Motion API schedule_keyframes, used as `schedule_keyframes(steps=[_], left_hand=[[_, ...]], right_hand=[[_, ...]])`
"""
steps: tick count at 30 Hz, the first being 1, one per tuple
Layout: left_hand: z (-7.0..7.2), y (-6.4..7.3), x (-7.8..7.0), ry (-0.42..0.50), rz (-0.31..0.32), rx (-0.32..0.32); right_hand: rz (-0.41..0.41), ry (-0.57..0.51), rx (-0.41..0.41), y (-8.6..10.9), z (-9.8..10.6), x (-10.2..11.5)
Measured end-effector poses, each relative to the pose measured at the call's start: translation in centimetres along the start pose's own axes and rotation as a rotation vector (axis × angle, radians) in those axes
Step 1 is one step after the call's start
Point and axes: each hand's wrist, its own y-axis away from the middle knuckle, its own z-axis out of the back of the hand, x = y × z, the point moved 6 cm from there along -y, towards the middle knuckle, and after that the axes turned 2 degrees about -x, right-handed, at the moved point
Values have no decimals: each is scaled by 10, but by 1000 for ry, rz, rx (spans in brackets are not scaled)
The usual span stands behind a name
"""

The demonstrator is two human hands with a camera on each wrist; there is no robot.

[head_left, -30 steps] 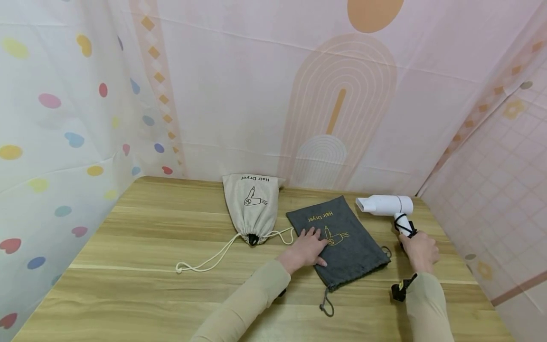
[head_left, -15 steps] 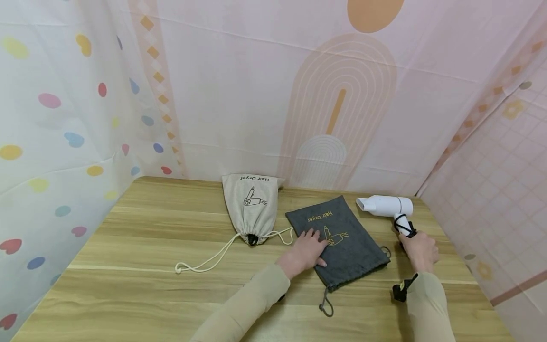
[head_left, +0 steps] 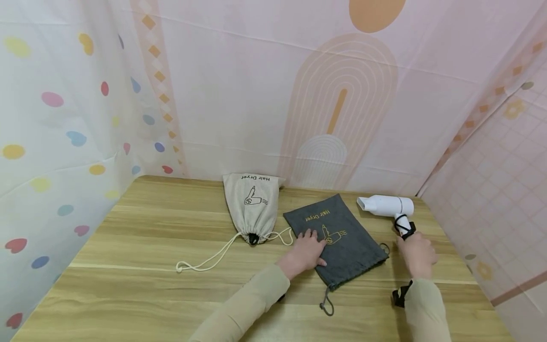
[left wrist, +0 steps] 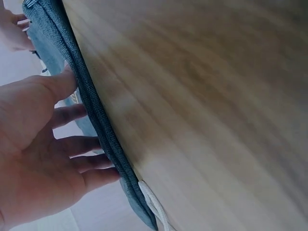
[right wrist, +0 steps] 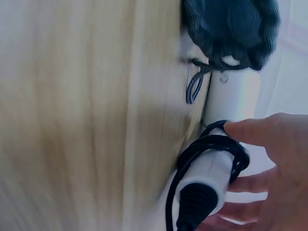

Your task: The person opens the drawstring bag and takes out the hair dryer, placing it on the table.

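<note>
A dark grey drawstring bag (head_left: 352, 249) lettered "Hair Dryer" lies flat on the table. My left hand (head_left: 302, 251) rests on its left part with fingers spread; in the left wrist view the fingers (left wrist: 79, 144) are on the bag's cloth close to its edge. To the right lies a white hair dryer (head_left: 384, 205), nozzle pointing left. My right hand (head_left: 418, 254) is at its handle, the thumb on one side by the black cord (right wrist: 219, 144) wound round it and the fingers on the other. The fingertips are hidden behind the handle.
A beige drawstring bag (head_left: 254, 209) with a hair dryer print lies left of the grey one, its mouth gathered and a pale string (head_left: 209, 263) trailing left. A black plug (head_left: 399, 295) lies by the right sleeve. Patterned cloth (head_left: 239, 95) hangs around the wooden table.
My right hand has slid slightly back along the handle, leaving more of it showing. The grey bag has shifted a little to the left. My left hand and the hair dryer have hardly moved.
</note>
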Motion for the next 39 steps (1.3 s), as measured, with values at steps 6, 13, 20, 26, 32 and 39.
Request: schedule_keyframes(steps=[6,13,20,26,32,39], left_hand=[[5,1,8,42,-54,-29],[20,7,18,106,-89,-119],[40,18,50,216,-51,-315],[54,31,86,215,52,-503],[50,42,123,221,326,-478],[38,49,140,308,417,-333]], right_hand=[[152,-48,-127,13,4,26],[456,-124,-176,20,-6,61],[723,-86,-71,32,-31,86],[785,-28,83,42,-42,96],[761,45,274,49,-52,97],[724,85,387,56,-58,99]])
